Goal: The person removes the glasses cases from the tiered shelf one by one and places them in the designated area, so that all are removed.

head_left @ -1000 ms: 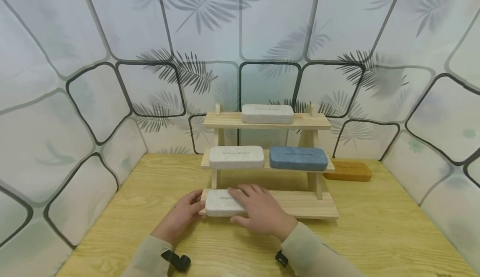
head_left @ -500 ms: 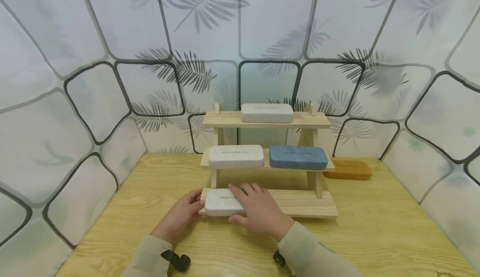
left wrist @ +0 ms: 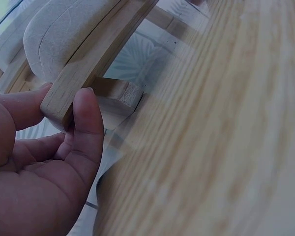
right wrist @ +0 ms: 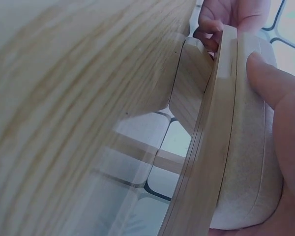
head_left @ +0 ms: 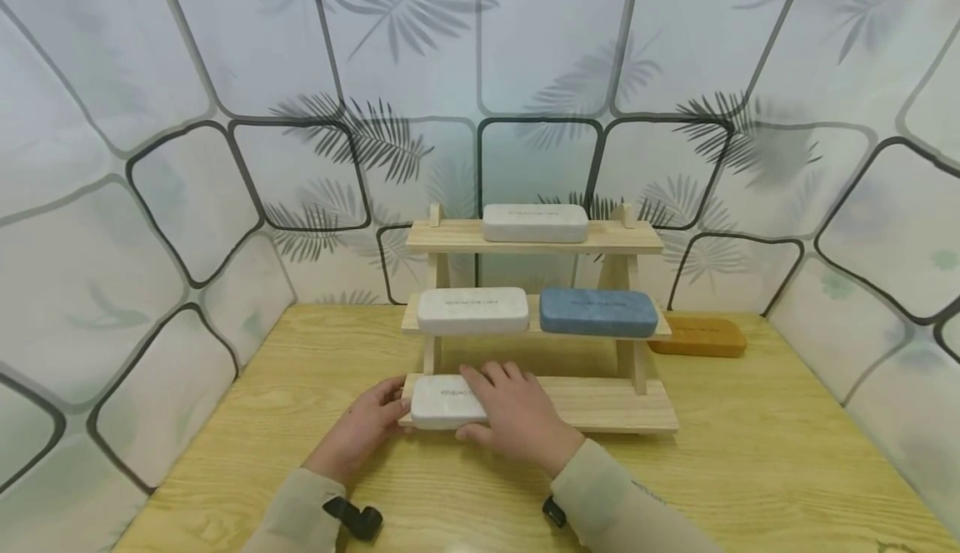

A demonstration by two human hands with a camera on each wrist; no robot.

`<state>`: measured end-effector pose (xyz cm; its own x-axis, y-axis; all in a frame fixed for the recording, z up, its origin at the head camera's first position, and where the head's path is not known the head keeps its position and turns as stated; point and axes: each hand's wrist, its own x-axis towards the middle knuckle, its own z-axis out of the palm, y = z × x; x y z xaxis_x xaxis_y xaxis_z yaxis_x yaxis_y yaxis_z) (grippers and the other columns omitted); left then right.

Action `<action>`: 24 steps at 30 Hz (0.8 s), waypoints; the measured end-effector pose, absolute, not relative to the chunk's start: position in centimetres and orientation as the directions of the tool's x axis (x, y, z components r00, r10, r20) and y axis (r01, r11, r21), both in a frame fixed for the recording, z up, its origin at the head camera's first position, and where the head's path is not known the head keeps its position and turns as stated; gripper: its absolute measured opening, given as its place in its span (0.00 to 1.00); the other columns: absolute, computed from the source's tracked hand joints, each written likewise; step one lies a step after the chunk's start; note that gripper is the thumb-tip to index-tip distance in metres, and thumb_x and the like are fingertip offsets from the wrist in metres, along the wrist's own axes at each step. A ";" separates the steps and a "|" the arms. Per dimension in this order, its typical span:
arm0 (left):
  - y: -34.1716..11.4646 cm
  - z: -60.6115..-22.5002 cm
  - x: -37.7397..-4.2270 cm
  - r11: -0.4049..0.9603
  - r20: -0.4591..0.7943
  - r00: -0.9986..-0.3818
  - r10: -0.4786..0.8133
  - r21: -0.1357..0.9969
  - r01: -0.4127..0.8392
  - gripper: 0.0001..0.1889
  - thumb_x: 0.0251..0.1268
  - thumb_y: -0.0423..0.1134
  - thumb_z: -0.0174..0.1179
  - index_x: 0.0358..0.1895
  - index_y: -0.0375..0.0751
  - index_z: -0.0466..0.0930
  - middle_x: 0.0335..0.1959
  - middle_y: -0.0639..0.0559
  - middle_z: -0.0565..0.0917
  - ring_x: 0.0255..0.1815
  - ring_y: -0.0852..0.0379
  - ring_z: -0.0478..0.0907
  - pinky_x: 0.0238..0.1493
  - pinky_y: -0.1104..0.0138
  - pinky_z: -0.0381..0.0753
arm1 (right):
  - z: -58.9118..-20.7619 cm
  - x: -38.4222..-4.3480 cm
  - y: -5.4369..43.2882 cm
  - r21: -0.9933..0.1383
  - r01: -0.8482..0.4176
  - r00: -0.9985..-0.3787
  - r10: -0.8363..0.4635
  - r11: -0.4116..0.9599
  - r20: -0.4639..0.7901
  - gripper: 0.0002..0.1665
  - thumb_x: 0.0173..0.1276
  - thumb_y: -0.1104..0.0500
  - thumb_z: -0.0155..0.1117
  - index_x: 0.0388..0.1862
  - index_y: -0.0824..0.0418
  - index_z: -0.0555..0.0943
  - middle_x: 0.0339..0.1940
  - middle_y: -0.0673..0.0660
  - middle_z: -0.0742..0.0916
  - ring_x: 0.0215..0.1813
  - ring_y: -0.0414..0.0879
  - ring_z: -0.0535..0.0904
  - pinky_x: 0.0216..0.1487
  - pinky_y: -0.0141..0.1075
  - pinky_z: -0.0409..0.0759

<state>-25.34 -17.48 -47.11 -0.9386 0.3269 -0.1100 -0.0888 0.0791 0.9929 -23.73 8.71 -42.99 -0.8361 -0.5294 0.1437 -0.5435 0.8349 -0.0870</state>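
Observation:
A three-tier wooden display shelf (head_left: 615, 403) stands in the middle of the head view. My left hand (head_left: 365, 421) pinches the left end of its bottom board (left wrist: 71, 96), with the board between thumb and fingers in the left wrist view. A white glasses case (head_left: 448, 403) lies at the left of that bottom tier. Over its right part, my right hand (head_left: 517, 420) grips the case, thumb along the front face and fingers across the top. In the right wrist view, the case (right wrist: 246, 147) sits flat along the board; its right end is hidden by my hand in the head view.
On the middle tier are another white case (head_left: 472, 311) and a blue case (head_left: 597, 313). A light grey case (head_left: 535, 224) sits on the top tier. An orange-brown case (head_left: 701, 336) lies on the wooden table (head_left: 765, 461), behind the shelf's right side. Patterned curtain walls surround the table.
My right wrist has shifted slightly to the left, with the fingers staying on the white case. The left hand, shelf and cases look unmoved.

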 end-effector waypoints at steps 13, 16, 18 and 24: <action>-17.4 -47.2 -25.2 0.091 -0.116 -0.942 0.316 0.992 -0.092 0.31 0.80 0.37 0.51 0.77 0.27 0.53 0.65 0.33 0.72 0.56 0.48 0.77 0.51 0.59 0.82 | -42.9 -23.5 8.7 -0.072 -0.537 -0.839 -0.525 0.840 0.142 0.50 0.66 0.28 0.62 0.80 0.49 0.63 0.65 0.56 0.76 0.64 0.56 0.72 0.57 0.56 0.76; -17.4 -47.3 -25.2 0.086 -0.116 -0.942 0.316 0.992 -0.094 0.31 0.80 0.37 0.51 0.77 0.26 0.52 0.65 0.32 0.71 0.55 0.48 0.78 0.52 0.58 0.82 | -42.8 -23.4 8.8 -0.067 -0.542 -0.836 -0.529 0.838 0.143 0.49 0.67 0.28 0.62 0.80 0.49 0.63 0.65 0.56 0.76 0.64 0.56 0.72 0.57 0.56 0.76; -17.5 -47.2 -25.2 0.084 -0.115 -0.941 0.318 0.992 -0.093 0.31 0.80 0.36 0.51 0.77 0.26 0.52 0.65 0.31 0.71 0.56 0.48 0.77 0.53 0.57 0.82 | -42.7 -23.3 8.8 -0.066 -0.547 -0.833 -0.534 0.835 0.143 0.49 0.67 0.28 0.61 0.80 0.49 0.64 0.65 0.55 0.77 0.64 0.56 0.72 0.58 0.56 0.76; -17.5 -46.9 -25.1 0.094 -0.113 -0.945 0.307 0.992 -0.088 0.31 0.80 0.37 0.51 0.77 0.26 0.52 0.66 0.32 0.71 0.60 0.47 0.75 0.55 0.59 0.81 | -42.4 -22.9 9.1 -0.080 -0.563 -0.824 -0.551 0.823 0.133 0.47 0.66 0.29 0.63 0.78 0.48 0.66 0.66 0.53 0.77 0.64 0.55 0.72 0.59 0.56 0.75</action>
<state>-25.11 -17.51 -46.94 -0.9449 0.3071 -0.1132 -0.0881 0.0944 0.9916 -22.92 9.09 -42.43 -0.8242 -0.5506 0.1329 -0.5626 0.8229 -0.0797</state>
